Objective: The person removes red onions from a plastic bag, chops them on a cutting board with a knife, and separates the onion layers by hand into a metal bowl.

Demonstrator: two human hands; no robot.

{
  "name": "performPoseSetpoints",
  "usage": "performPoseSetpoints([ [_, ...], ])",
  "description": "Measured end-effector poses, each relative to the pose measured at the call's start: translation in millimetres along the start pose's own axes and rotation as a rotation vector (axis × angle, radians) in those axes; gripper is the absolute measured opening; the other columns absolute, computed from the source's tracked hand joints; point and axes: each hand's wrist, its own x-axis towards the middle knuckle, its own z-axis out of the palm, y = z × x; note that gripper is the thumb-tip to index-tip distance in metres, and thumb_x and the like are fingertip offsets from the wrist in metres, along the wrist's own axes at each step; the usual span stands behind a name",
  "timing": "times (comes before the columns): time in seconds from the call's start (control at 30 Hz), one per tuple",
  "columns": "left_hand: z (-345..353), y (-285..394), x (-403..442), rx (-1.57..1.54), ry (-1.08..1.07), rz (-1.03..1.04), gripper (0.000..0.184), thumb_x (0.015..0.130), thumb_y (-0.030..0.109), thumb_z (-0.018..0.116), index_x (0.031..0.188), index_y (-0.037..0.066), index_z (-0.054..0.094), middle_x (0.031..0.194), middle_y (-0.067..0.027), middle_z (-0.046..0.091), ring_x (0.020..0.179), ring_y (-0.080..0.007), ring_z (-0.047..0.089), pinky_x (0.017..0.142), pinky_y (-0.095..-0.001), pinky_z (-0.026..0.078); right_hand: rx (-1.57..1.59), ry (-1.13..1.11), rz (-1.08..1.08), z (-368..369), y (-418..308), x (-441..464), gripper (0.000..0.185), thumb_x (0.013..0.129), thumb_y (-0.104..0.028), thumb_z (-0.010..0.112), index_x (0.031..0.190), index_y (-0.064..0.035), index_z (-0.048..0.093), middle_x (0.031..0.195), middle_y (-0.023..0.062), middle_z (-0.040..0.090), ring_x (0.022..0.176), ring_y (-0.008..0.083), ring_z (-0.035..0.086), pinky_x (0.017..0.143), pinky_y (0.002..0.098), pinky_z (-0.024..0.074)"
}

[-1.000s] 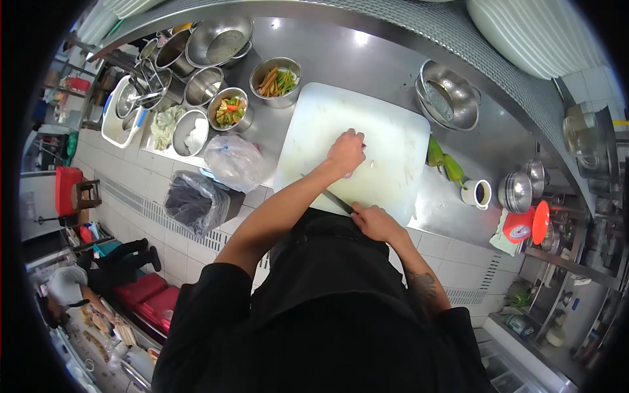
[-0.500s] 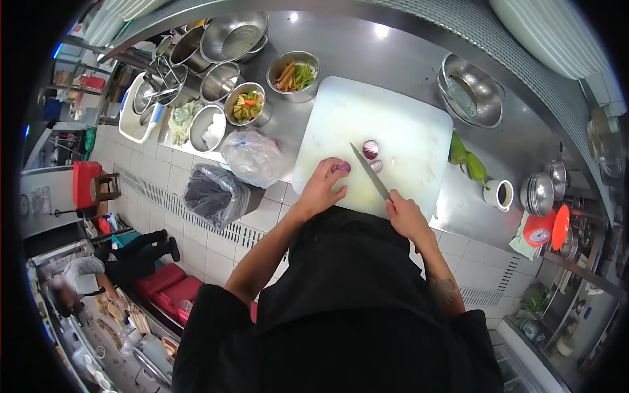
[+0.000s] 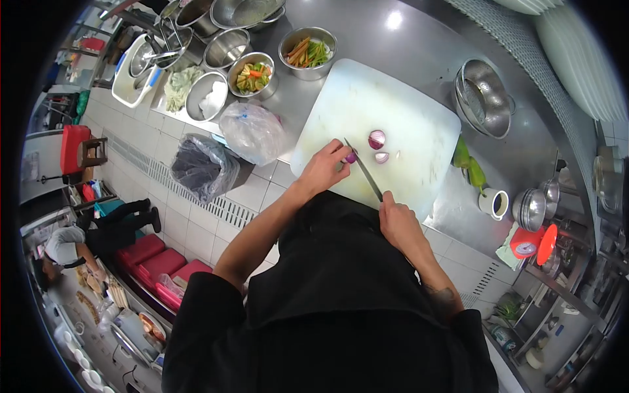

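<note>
A white cutting board (image 3: 419, 111) lies on the steel counter in front of me. With bent fingers, my left hand (image 3: 322, 169) grips a piece of red onion (image 3: 351, 158) near the board's lower left side. My right hand (image 3: 398, 226) is wrapped round the handle of a kitchen knife (image 3: 368, 177). The blade points up and left, its front part right beside the held piece; I cannot tell whether it touches. To the right of the blade lie a larger cut red onion (image 3: 377, 139) and a small onion piece (image 3: 381, 157).
Bowls of cut vegetables (image 3: 252, 77) and a plastic bag (image 3: 252, 134) stand left of the board. Green peppers (image 3: 475, 171), a white cup (image 3: 493, 204) and a steel colander (image 3: 485, 98) are on the right. A lined bin (image 3: 203, 167) stands below. Another person (image 3: 72, 245) works far left.
The knife has moved left across the board, from beside the loose onion pieces to the piece under my left hand. My view has shifted slightly.
</note>
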Motion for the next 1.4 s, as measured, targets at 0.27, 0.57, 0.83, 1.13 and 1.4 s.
performPoseSetpoints([
  [0.27, 0.6, -1.0, 0.2, -0.006, 0.029, 0.046, 0.029, 0.079, 0.004, 0.068, 0.107, 0.009, 0.061, 0.100, -0.0110, 0.056, 0.087, -0.0323, 0.062, 0.075, -0.0421, 0.054, -0.008, -0.017, 0.051, 19.3, 7.6, 15.2, 0.015, 0.103, -0.016, 0.044, 0.104, -0.0011, 0.041, 0.073, 0.0347, 0.062, 0.073, 0.0574, 0.060, 0.068, 0.0645, 0.0464],
  [0.57, 4.4, -17.0, -13.5, -0.039, 0.117, 0.096, 0.027, 0.085, 0.005, 0.071, 0.112, 0.007, 0.064, 0.106, -0.0102, 0.061, 0.091, -0.0308, 0.064, 0.077, -0.0398, 0.055, 0.064, 0.084, -0.052, 37.9, 20.1, 41.1, 0.015, 0.101, -0.014, 0.046, 0.105, -0.0013, 0.041, 0.074, 0.0352, 0.061, 0.073, 0.0578, 0.060, 0.067, 0.0643, 0.0465],
  [0.83, 11.0, -16.4, -19.5, -0.019, 0.198, 0.114, 0.026, 0.083, 0.002, 0.072, 0.108, 0.006, 0.065, 0.104, -0.0105, 0.061, 0.092, -0.0301, 0.065, 0.079, -0.0384, 0.056, -0.176, -0.012, 0.027, 10.6, -11.4, -6.6, 0.012, 0.098, -0.010, 0.047, 0.105, -0.0022, 0.042, 0.081, 0.0312, 0.059, 0.070, 0.0531, 0.064, 0.060, 0.0596, 0.0525],
  [1.13, 18.8, -27.4, -21.6, -0.013, 0.225, 0.120, 0.025, 0.082, 0.003, 0.075, 0.106, 0.005, 0.067, 0.107, -0.0128, 0.066, 0.098, -0.0314, 0.066, 0.084, -0.0399, 0.057, -0.121, 0.117, -0.037, 63.1, 22.6, 42.1, 0.015, 0.097, -0.013, 0.043, 0.107, -0.0018, 0.042, 0.084, 0.0309, 0.063, 0.080, 0.0535, 0.064, 0.068, 0.0595, 0.0514],
  [1.4, -71.7, -2.3, -39.5, 0.073, 0.682, -0.014, 0.023, 0.079, -0.004, 0.067, 0.101, 0.004, 0.068, 0.098, -0.0111, 0.067, 0.090, -0.0282, 0.066, 0.083, -0.0359, 0.052, 0.320, 0.072, -0.014, 3.3, 27.6, 28.7, 0.017, 0.101, -0.018, 0.052, 0.106, -0.0040, 0.044, 0.072, 0.0297, 0.061, 0.074, 0.0532, 0.061, 0.063, 0.0572, 0.0449],
])
